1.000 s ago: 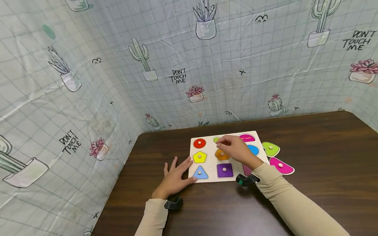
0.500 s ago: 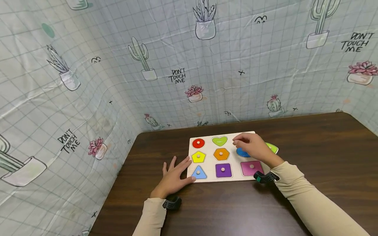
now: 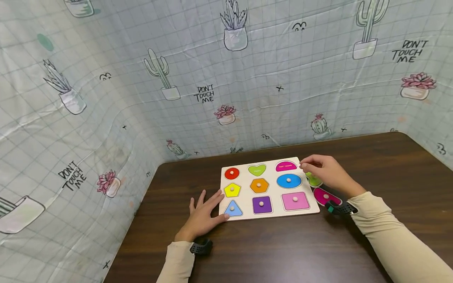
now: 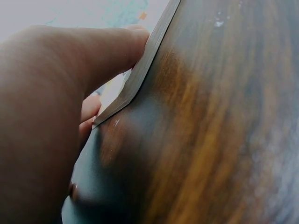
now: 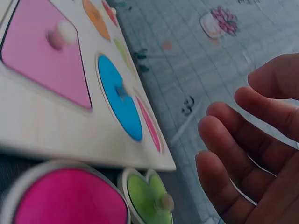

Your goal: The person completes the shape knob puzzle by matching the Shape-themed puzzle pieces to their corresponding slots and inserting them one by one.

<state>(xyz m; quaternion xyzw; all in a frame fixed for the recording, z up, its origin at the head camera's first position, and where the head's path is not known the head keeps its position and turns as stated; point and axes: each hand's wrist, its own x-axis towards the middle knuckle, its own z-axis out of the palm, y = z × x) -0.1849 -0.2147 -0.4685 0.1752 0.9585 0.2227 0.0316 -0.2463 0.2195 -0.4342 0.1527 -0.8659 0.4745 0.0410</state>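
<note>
A pale wooden peg puzzle board (image 3: 245, 196) lies on the table. My left hand (image 3: 201, 218) rests at its left side, fingers spread along the edge; in the left wrist view the thumb (image 4: 117, 46) touches the board's rim. My right hand (image 3: 329, 173) hovers past the board's right edge, above a loose green heart piece (image 3: 314, 181). Its fingers are loosely bent, with nothing between them in the right wrist view. A loose magenta half-round piece (image 3: 320, 195) lies below the heart. The board's green heart recess (image 3: 256, 169) and magenta half-round recess (image 3: 286, 167) show no knobs.
Knobbed pieces sit in the board, among them a red circle (image 3: 230, 173), a blue oval (image 3: 283, 181), a purple square (image 3: 261, 208) and a pink rectangle (image 3: 301, 202). The brown table (image 3: 255, 251) meets a cactus-print curtain (image 3: 262, 98) behind and at the left.
My right hand has moved right, from over the heart recess, across the board and beyond its right edge. Both bare recesses are now uncovered. The left hand keeps its place on the board.
</note>
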